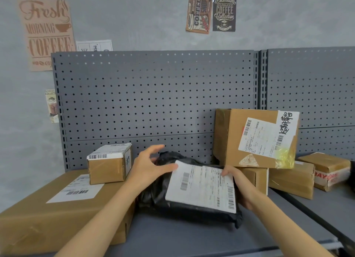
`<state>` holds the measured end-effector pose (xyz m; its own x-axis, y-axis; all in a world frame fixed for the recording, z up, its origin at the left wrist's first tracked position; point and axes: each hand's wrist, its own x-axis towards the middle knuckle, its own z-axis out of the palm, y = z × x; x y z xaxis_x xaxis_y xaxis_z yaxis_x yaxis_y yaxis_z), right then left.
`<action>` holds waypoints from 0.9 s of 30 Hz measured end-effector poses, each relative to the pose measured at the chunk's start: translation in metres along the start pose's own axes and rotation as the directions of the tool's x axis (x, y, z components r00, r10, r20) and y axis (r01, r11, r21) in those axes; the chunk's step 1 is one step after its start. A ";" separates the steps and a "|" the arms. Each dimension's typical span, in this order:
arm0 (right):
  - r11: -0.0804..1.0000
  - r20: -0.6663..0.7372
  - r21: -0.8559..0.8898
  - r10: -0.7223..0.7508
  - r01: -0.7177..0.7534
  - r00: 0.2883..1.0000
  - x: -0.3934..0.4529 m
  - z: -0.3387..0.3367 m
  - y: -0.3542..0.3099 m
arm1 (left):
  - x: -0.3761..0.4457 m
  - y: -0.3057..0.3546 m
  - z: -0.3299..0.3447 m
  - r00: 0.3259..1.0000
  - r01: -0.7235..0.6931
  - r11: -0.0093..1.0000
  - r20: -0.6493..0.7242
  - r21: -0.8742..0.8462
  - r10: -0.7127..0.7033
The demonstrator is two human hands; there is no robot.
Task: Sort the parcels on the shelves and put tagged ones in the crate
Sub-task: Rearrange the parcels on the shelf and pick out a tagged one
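A black plastic mailer bag point(163, 197) with a white shipping label point(201, 185) lies on the grey shelf point(192, 239) in the middle. My right hand point(238, 185) grips the bag's right edge beside the label. My left hand point(149, 168) hovers at the bag's left top, fingers spread, thumb near the label's corner. A small labelled box point(109, 164) rests on a large flat labelled carton point(48, 214) at the left. A big labelled carton point(255, 139) is stacked on a smaller box at the right. No crate is in view.
A grey pegboard back panel point(153, 95) rises behind the shelf. Two more brown boxes point(292, 180) point(330, 170) sit on the neighbouring shelf at the right, past a dark divider rail point(317, 220). Coffee posters hang on the wall.
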<state>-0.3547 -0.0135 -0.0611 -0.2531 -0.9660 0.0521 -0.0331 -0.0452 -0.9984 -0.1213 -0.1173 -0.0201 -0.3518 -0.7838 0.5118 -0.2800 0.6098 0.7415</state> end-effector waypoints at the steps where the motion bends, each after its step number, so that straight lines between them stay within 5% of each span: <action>1: 1.000 0.011 -0.020 0.019 -0.019 1.000 0.001 0.000 0.003 | -0.002 -0.001 0.001 0.996 -0.022 0.997 0.083 0.074 0.015; 12: 0.976 0.075 -0.183 0.136 -0.120 0.988 0.019 0.014 0.021 | -0.011 -0.009 -0.001 0.924 -0.122 0.848 0.371 0.516 -0.093; 20: 0.931 -0.019 -0.352 0.096 -0.097 0.995 0.025 0.030 0.034 | -0.011 -0.023 -0.001 0.903 -0.086 0.635 0.330 0.767 -0.276; 23: 0.882 -0.058 -0.468 0.027 -0.052 0.998 0.023 0.033 0.035 | -0.008 -0.022 0.004 0.924 -0.113 0.484 0.271 0.868 -0.270; 27: 0.853 -0.250 -0.517 -0.228 0.070 0.941 0.017 0.028 0.030 | -0.002 -0.013 0.012 0.924 -0.145 0.482 0.292 0.864 -0.248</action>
<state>-0.3328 -0.0384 -0.0907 -0.4722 -0.8351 0.2822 -0.5454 0.0253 -0.8378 -0.1276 -0.1227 -0.0357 -0.5168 -0.8406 0.1622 -0.8561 0.5085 -0.0921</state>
